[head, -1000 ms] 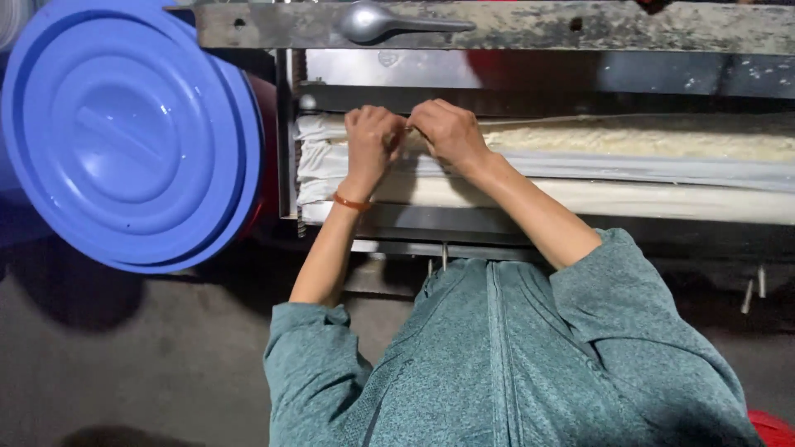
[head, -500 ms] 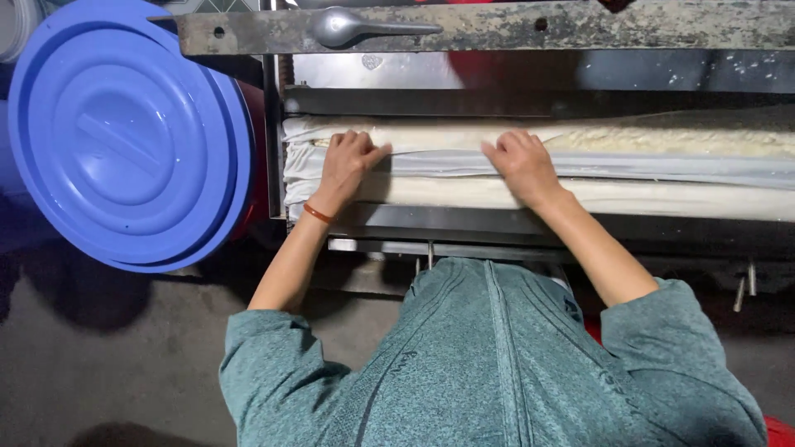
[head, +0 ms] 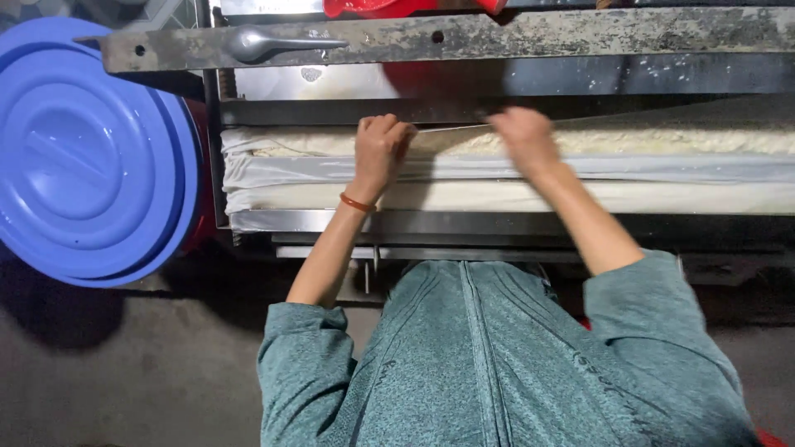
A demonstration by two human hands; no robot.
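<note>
white cloth (head: pixel 331 170), smooth over crumbly curd, pinched in left hand (head: pixel 379 149)'s closed grip; right hand (head: pixel 522 136) blurred, grip unclear.

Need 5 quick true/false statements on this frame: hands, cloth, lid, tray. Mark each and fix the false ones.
1. The left hand is closed in a fist on the white cloth. True.
2. The right hand rests on the blue lid. False: it is at the far edge of the cloth, blurred, well right of the lid.
3. An orange band sits on the left wrist. True.
4. The cloth lies on the floor. False: it lies in a metal tray, over a pale slab.
5. The lid is right of the tray. False: it is left of it.
</note>
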